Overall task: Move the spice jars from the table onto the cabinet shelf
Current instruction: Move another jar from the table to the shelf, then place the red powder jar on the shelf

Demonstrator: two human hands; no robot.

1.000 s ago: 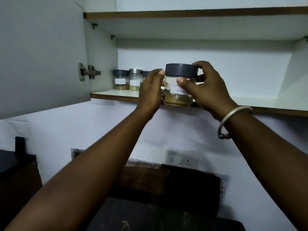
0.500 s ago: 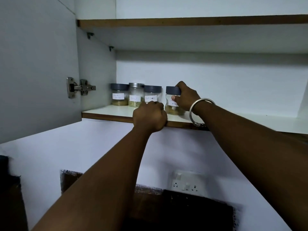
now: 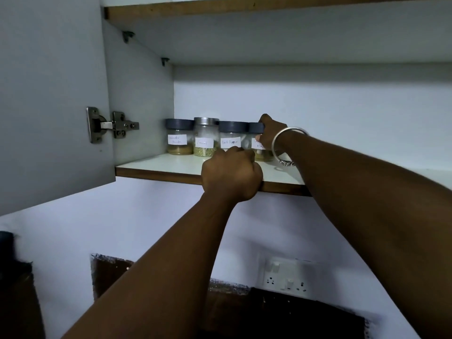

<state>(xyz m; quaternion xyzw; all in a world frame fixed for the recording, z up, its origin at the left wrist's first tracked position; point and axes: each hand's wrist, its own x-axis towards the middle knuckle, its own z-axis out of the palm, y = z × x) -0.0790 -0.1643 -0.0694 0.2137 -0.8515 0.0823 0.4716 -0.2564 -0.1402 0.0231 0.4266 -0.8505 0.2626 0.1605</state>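
Note:
Several labelled spice jars stand in a row at the back left of the white cabinet shelf [image 3: 166,165]: a grey-lidded jar [image 3: 179,137] with brown powder, a steel-lidded jar [image 3: 205,137] with green seeds, and a grey-lidded "Black Pepper" jar [image 3: 231,135]. At the row's right end stands a fourth grey-lidded jar [image 3: 256,129], touching the pepper jar. My right hand [image 3: 270,133], with a metal bangle at the wrist, grips this jar from its right side. My left hand [image 3: 231,173] curls over the shelf's brown front edge.
The cabinet door [image 3: 49,94] stands open at the left on a metal hinge [image 3: 110,126]. Another shelf board [image 3: 269,6] runs above. The shelf stretches bare to the right of the jars. Below, a wall socket [image 3: 288,277] and dark furniture are visible.
A second ago both hands held the jar in front of the shelf edge. My right hand has since carried it back into the row, while my left hand dropped onto the shelf edge.

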